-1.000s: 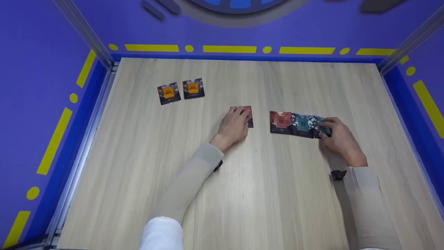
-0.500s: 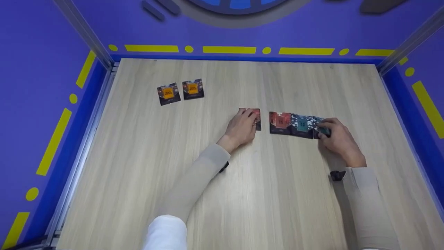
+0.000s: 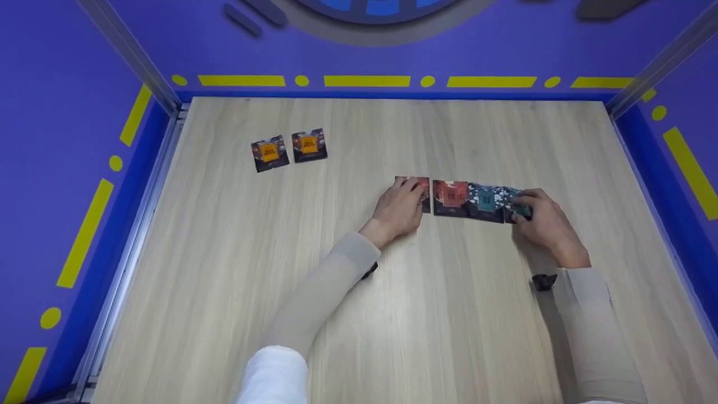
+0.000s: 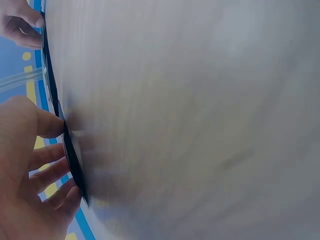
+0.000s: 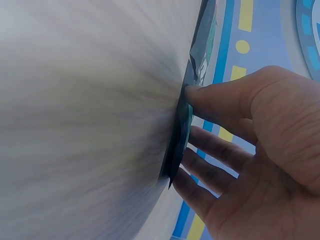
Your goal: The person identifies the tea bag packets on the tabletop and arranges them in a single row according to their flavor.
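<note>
My left hand (image 3: 399, 210) holds a flat red-and-black sachet (image 3: 426, 196) against the table, its fingers lying across the top. In the left wrist view, thumb and fingertips touch this sachet (image 4: 73, 157) along its edge. A narrow gap parts it from another red sachet (image 3: 451, 195), which adjoins a teal sachet with white patterning (image 3: 486, 199). At the row's right end, my right hand (image 3: 547, 221) holds a second teal sachet (image 3: 524, 211), partly covered by the fingers. The right wrist view shows thumb and fingertips on that sachet (image 5: 176, 142).
Two dark sachets with orange labels, one on the left (image 3: 270, 152) and one on the right (image 3: 309, 145), lie at the table's back left. Blue panels (image 3: 370, 59) with yellow marks border the wooden table (image 3: 359, 134) at the back and sides.
The left hand has slid its red sachet rightward, narrowing the gap to the other red one. The right hand has stayed at the end of the row.
</note>
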Motion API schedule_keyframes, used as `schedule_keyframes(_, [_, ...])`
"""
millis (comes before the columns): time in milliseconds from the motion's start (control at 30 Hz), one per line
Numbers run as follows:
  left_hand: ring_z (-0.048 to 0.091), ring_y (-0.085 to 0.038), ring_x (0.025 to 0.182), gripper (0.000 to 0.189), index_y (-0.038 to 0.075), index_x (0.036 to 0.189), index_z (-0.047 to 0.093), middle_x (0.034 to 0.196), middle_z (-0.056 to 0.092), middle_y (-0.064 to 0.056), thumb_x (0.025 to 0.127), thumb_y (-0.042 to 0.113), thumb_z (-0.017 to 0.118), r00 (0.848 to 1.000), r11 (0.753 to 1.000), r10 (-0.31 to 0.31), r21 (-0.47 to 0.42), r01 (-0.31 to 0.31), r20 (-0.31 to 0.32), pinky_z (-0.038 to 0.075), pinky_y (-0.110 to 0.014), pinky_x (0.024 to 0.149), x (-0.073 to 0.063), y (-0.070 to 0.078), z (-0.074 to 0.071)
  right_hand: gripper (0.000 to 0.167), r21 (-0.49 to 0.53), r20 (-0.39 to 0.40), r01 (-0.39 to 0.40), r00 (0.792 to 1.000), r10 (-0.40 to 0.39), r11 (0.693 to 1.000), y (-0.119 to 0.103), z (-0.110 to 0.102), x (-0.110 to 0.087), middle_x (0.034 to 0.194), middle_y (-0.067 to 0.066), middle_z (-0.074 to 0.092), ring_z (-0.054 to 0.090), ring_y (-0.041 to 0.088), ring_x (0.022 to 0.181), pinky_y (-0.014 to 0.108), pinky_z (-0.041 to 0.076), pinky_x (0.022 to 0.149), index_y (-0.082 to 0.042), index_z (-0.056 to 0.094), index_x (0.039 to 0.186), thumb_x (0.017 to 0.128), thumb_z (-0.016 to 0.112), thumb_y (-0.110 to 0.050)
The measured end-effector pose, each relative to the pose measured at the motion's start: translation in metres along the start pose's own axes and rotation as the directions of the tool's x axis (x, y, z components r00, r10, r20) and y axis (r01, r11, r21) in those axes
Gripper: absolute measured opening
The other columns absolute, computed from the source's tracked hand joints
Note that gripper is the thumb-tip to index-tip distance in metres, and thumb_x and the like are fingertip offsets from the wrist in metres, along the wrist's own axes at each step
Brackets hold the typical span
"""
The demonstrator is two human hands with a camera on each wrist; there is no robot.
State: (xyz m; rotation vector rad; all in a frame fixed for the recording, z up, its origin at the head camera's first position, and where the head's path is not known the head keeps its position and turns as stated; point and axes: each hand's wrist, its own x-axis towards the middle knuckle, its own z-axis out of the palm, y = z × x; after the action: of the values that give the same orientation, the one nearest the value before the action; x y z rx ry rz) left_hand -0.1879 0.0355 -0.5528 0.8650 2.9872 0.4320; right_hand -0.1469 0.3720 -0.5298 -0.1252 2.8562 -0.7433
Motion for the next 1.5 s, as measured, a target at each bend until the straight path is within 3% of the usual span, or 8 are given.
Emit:
schedule_keyframes(367, [0.054,-0.03,0.138,0.04,0.009,0.141,0.064,0.145,0.06,-0.006,0.104,0.024,0.058,0.999,1.0,0.006,0.029,-0.007,0.032,0.047,-0.037,0.117,0.001,0.005,-0.001,0.045,-0.007,0.007,-0.02,1.0,0.02,1.0,-0.002,0.0,0.001,0.161,0.028,0.038,0.037,0.057,0.148,0.074,0.034,0.117,0.006,0.059,0.146,0.104,0.061,-0.01])
schedule_keyframes(900, [0.055,-0.029,0.136,0.037,0.01,0.14,0.065,0.146,0.058,-0.01,0.106,0.023,0.057,1.0,1.0,0.017,-0.021,-0.017,-0.005,0.051,-0.041,0.111,-0.002,0.003,-0.006,0.046,-0.017,0.025,-0.029,0.999,0.029,0.999,0.0,-0.001,0.003,0.16,0.029,0.037,0.038,0.059,0.146,0.075,0.034,0.116,0.007,0.058,0.146,0.104,0.061,-0.011])
schedule_keyframes(1167, [0.054,-0.029,0.137,0.038,0.009,0.141,0.065,0.149,0.057,-0.01,0.107,0.024,0.059,0.999,0.999,-0.036,-0.023,0.035,-0.024,0.052,-0.042,0.109,-0.001,-0.021,-0.02,0.044,-0.011,-0.011,0.009,1.0,-0.009,1.0,0.001,0.001,-0.001,0.158,0.03,0.04,0.039,0.059,0.145,0.074,0.036,0.115,0.009,0.059,0.144,0.104,0.063,-0.009])
schedule_keyframes(1333, [0.056,-0.032,0.136,0.038,0.007,0.141,0.065,0.148,0.059,-0.012,0.106,0.022,0.059,0.992,0.992,-0.114,-0.054,0.112,-0.053,0.052,-0.045,0.11,0.003,-0.049,-0.029,0.045,-0.01,-0.005,-0.01,1.0,0.01,1.0,0.002,0.001,0.0,0.159,0.03,0.039,0.038,0.058,0.147,0.074,0.035,0.116,0.008,0.059,0.145,0.103,0.063,-0.009])
schedule_keyframes(1500, [0.055,-0.035,0.138,0.039,0.006,0.143,0.064,0.147,0.059,-0.014,0.107,0.021,0.058,0.973,0.975,-0.216,-0.071,0.211,-0.082,0.05,-0.048,0.112,0.002,-0.082,-0.038,0.045,-0.008,-0.008,-0.014,1.0,0.014,1.0,0.002,0.003,0.0,0.16,0.028,0.038,0.038,0.058,0.147,0.074,0.036,0.116,0.006,0.059,0.145,0.103,0.063,-0.009])
